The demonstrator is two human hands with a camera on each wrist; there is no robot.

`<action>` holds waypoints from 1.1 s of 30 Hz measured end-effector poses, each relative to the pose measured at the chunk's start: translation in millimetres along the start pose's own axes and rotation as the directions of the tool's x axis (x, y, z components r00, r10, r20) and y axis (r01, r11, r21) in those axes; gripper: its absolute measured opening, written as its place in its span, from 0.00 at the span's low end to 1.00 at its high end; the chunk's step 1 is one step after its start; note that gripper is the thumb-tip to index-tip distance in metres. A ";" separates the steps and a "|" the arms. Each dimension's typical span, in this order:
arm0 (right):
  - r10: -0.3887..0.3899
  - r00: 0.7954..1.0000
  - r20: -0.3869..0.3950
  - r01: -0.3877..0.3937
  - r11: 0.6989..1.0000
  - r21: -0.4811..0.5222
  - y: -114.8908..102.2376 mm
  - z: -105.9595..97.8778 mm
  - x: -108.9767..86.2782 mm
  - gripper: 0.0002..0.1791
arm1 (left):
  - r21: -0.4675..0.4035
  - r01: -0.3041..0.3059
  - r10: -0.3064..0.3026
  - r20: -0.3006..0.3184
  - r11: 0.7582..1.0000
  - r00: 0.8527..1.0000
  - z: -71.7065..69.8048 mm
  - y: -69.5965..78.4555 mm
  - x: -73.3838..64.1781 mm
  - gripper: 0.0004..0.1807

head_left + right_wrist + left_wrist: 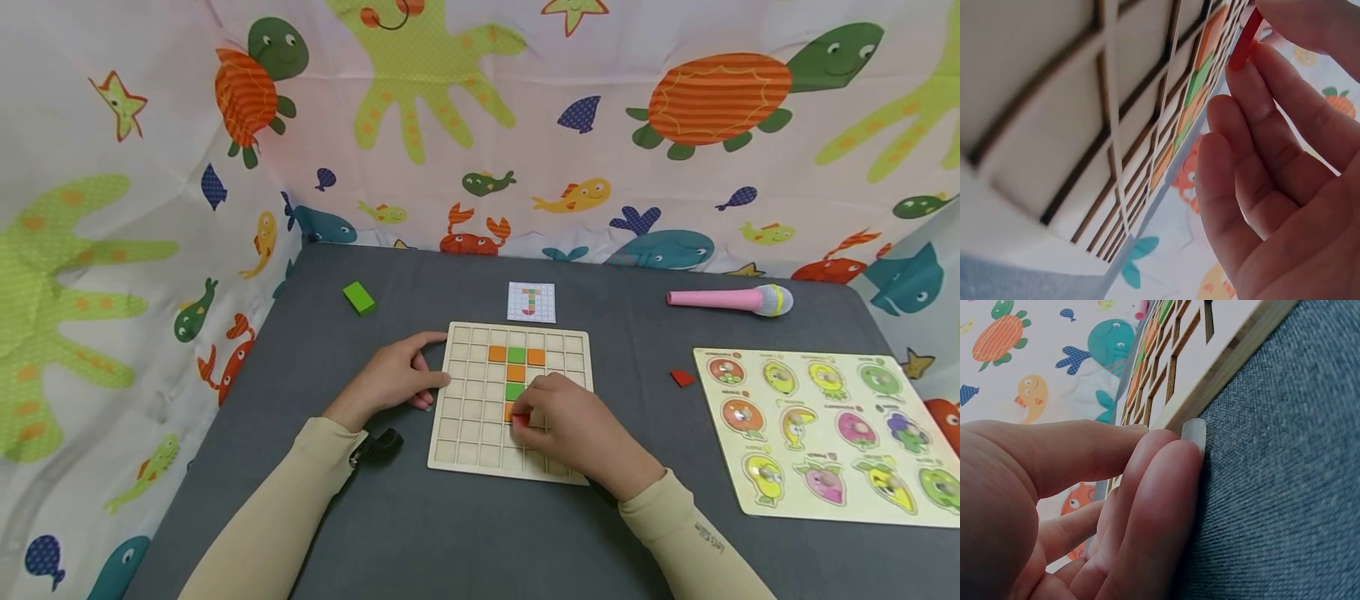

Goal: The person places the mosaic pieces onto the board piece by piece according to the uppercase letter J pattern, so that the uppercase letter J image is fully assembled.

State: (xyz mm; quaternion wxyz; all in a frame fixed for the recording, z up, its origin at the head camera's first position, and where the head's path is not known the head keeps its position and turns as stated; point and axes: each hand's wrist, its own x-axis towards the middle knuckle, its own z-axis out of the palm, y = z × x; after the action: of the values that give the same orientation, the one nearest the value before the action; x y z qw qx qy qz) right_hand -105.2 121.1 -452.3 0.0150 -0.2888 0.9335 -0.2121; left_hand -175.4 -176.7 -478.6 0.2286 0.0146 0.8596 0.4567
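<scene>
A wooden grid board (468,429) lies on the table, with orange and green square tiles (516,355) set in a T-like pattern: a row at the top and a column below. My left hand (393,372) holds the board's left edge; in the left wrist view its thumb and fingertips (1169,487) meet at the board's rim. My right hand (573,425) is over the lower middle of the board and pinches a small red tile (1247,40) between thumb and fingers, just below the column. That hand hides the board's lower right part.
A small pattern card (531,302) lies behind the board. A green block (359,297) sits at the back left. To the right are a loose red piece (682,378), a pink toy microphone (727,300) and a fruit puzzle board (813,437). A sea-animal curtain (435,167) hangs behind.
</scene>
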 end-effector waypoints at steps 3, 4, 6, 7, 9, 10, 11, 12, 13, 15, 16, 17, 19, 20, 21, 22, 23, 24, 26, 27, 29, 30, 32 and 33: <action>-0.018 1.000 0.004 0.018 1.000 -0.005 -3.6 3.5 -0.5 0.03 | -0.001 0.001 -0.001 0.002 1.000 1.000 0.9 -0.9 0.3 0.42; -0.024 1.000 0.005 0.024 1.000 -0.006 -4.3 4.7 -0.6 0.03 | -0.003 0.001 -0.001 0.004 1.000 1.000 1.1 -1.0 0.2 0.42; -0.036 0.999 0.011 0.036 0.999 -0.002 -5.8 6.8 -0.2 0.04 | -0.006 0.002 -0.002 0.004 1.000 1.000 1.0 -0.9 -0.1 0.42; -0.043 0.999 0.015 0.043 0.999 0.001 -6.6 7.7 0.1 0.04 | -0.007 0.002 -0.002 0.004 1.000 1.000 0.7 -1.4 -0.2 0.42; -0.052 0.998 0.018 0.052 0.999 0.003 -8.0 9.4 0.6 0.05 | -0.010 0.002 -0.002 0.001 1.000 1.000 0.0 -1.9 -0.6 0.42; -0.054 0.998 0.018 0.053 0.999 0.001 -8.6 9.9 0.6 0.06 | -0.011 0.002 -0.002 0.000 1.000 1.000 -0.3 -1.8 -0.8 0.42; -0.055 0.998 0.018 0.056 0.998 -0.001 -9.2 10.3 0.7 0.06 | -0.013 0.002 -0.002 0.000 1.000 1.000 -0.5 -1.7 -1.0 0.42; -0.057 0.998 0.015 0.057 0.998 -0.006 -9.6 10.7 0.6 0.07 | -0.014 0.001 -0.001 0.001 1.000 1.000 -0.7 -1.7 -1.0 0.42; -0.058 0.998 0.013 0.058 0.998 -0.013 -10.0 10.9 0.6 0.07 | -0.015 0.001 -0.001 0.003 1.000 1.000 -0.8 -1.7 -0.8 0.42; -0.058 0.998 0.007 0.058 0.998 -0.025 -10.4 11.4 0.5 0.08 | -0.014 -0.002 0.002 0.007 1.000 1.000 -0.7 -0.9 -0.8 0.42; -0.060 0.998 0.004 0.060 0.998 -0.029 -10.4 11.7 0.4 0.08 | -0.015 -0.003 0.003 0.008 1.000 1.000 -0.6 -0.4 -0.7 0.42; -0.062 0.998 0.001 0.062 0.998 -0.030 -10.6 11.9 0.6 0.08 | -0.015 -0.005 0.005 0.009 1.000 1.000 -0.5 -0.3 -0.6 0.42; -0.065 0.998 -0.003 0.065 0.997 -0.031 -10.6 12.4 0.6 0.08 | -0.013 -0.008 0.008 0.007 1.000 1.000 -0.7 -0.2 -0.5 0.42; -0.066 0.998 -0.004 0.066 0.997 -0.031 -10.6 12.5 0.6 0.08 | -0.011 -0.010 0.010 0.007 1.000 1.000 -0.8 -0.5 -0.6 0.42; -0.067 0.998 -0.005 0.067 0.997 -0.031 -10.6 12.6 0.5 0.09 | -0.010 -0.011 0.011 0.006 1.000 1.000 -0.9 -0.6 -0.6 0.42; -0.067 0.998 -0.006 0.067 0.997 -0.032 -10.7 12.7 0.4 0.09 | -0.009 -0.011 0.011 0.005 1.000 1.000 -0.9 -0.7 -0.6 0.42; -0.066 0.998 -0.009 0.066 0.997 -0.035 -10.7 12.8 0.5 0.09 | -0.006 -0.012 0.012 0.004 1.000 1.000 -1.0 -0.8 -0.6 0.42; -0.065 0.998 -0.009 0.065 0.997 -0.040 -10.6 12.9 0.3 0.09 | -0.005 -0.011 0.011 0.004 1.000 1.000 -1.0 -0.9 -0.5 0.42; -0.058 0.998 -0.008 0.058 0.997 -0.047 -10.7 12.7 0.2 0.08 | -0.005 -0.009 0.009 0.004 1.000 1.000 -0.9 -1.0 -0.3 0.42; -0.055 0.998 -0.008 0.054 0.997 -0.049 -10.6 12.6 0.2 0.08 | -0.005 -0.007 0.007 0.004 1.000 1.000 -1.0 -1.0 -0.1 0.42; -0.047 0.999 -0.006 0.047 0.998 -0.051 -10.5 12.3 0.0 0.07 | -0.005 -0.003 0.003 0.005 1.000 1.000 -0.9 -1.0 0.3 0.42; -0.044 0.999 -0.003 0.044 0.998 -0.050 -10.5 11.9 -0.1 0.07 | -0.007 -0.002 0.002 0.006 1.000 1.000 -1.0 -1.1 0.5 0.42; -0.043 0.999 -0.002 0.043 0.998 -0.046 -10.5 11.7 0.1 0.06 | -0.007 0.001 -0.001 0.007 1.000 1.000 -1.1 -0.8 0.7 0.42; -0.044 0.999 -0.002 0.044 0.998 -0.045 -10.4 11.6 0.2 0.06 | -0.006 0.000 0.000 0.008 1.000 1.000 -1.2 -0.5 0.7 0.42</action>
State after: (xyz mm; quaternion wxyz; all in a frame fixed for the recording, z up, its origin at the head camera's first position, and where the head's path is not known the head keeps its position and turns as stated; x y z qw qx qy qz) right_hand -98.1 108.8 -458.6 0.0022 -0.3093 0.9314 -0.1920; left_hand -176.4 -177.7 -478.7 0.2320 0.0155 0.8573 0.4593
